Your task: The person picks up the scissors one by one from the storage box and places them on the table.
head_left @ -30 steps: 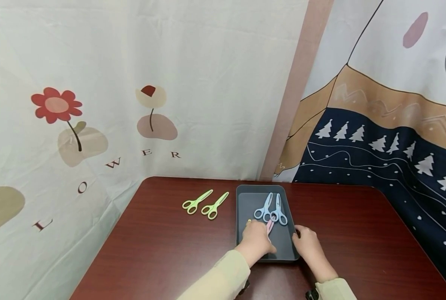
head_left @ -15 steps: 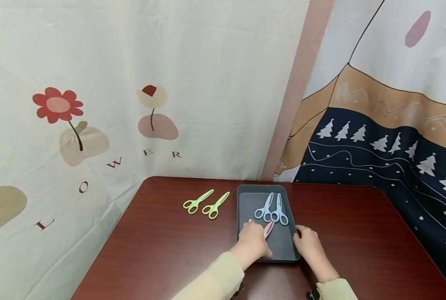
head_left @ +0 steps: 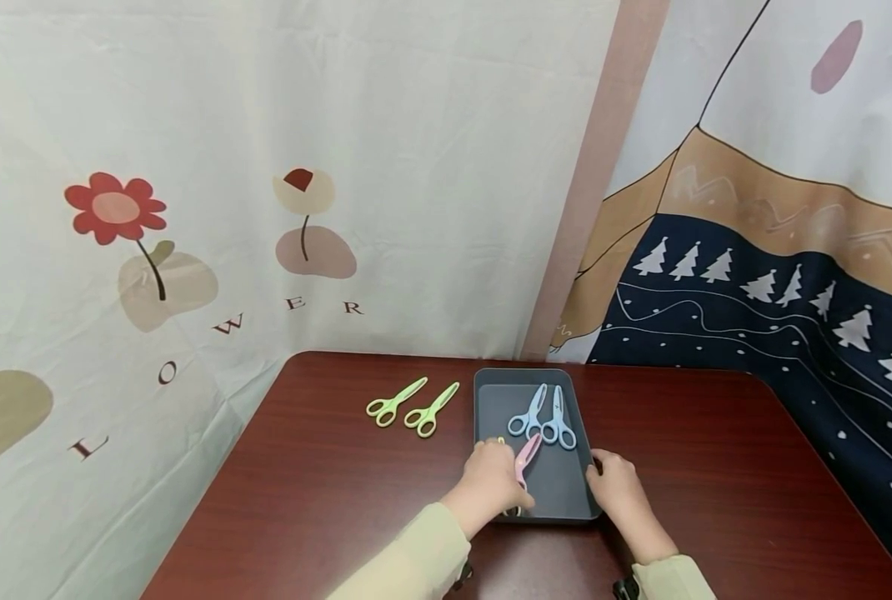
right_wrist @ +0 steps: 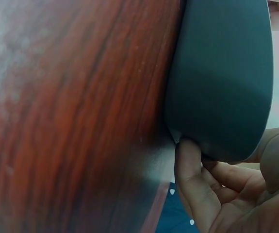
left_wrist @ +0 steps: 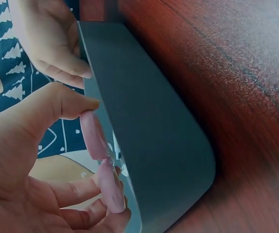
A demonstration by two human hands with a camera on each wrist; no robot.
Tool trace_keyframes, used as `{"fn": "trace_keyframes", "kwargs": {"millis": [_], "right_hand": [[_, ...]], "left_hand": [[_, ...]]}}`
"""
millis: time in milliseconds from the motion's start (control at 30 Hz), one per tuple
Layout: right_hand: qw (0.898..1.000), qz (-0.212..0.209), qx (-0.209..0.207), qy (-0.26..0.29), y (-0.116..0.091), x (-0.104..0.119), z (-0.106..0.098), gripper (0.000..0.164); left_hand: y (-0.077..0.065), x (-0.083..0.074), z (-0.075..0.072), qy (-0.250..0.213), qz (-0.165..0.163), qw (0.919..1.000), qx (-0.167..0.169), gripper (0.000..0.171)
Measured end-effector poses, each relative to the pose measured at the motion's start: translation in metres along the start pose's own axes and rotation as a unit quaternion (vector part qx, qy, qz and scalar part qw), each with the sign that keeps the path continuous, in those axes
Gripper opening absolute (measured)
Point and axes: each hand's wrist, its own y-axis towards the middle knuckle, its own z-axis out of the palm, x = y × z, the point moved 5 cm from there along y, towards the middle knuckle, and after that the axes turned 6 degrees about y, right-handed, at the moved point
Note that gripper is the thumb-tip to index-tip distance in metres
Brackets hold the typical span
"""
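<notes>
My left hand [head_left: 488,481] is over the near left part of the grey tray [head_left: 563,500]. It pinches the handles of a pair of pink scissors [head_left: 527,454] between thumb and fingers, and the blades point away from me. In the left wrist view, both pink handle loops [left_wrist: 94,137] show between thumb and fingertips. My right hand [head_left: 617,487] grips the tray's right side near the front corner; in the right wrist view its fingers [right_wrist: 188,162] are at the tray's outer wall and lower edge. Two pairs of light blue scissors [head_left: 558,427] lie farther back inside the tray.
Two pairs of light green scissors [head_left: 428,412] lie on the dark red table [head_left: 326,492], left of the tray. A small yellow bit [head_left: 500,440] shows just beyond my left hand; its kind cannot be told. A printed curtain [head_left: 431,208] hangs behind the table.
My left hand has shifted to the left with the pink scissors, drawing them away from the blue pairs. The right hand has stayed at the tray's side.
</notes>
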Motion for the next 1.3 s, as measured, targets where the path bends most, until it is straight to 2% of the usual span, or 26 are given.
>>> {"fn": "trace_keyframes", "kwargs": {"millis": [433,800,1300], "right_hand": [[1.0,0.0,0.002,0.002,0.0,0.001,0.0,0.034],[1.0,-0.004,-0.005,0.001,-0.001,0.001,-0.001,0.033],[1.0,-0.001,0.001,0.0,0.0,0.001,0.0,0.033]], "left_hand": [[0.002,0.011,-0.014,-0.042,0.003,0.9991,-0.005,0.044],[0.008,0.023,-0.017,-0.014,0.045,0.9979,-0.045,0.039],[0.012,0.045,-0.019,-0.03,0.047,0.996,-0.069,0.048]]}}
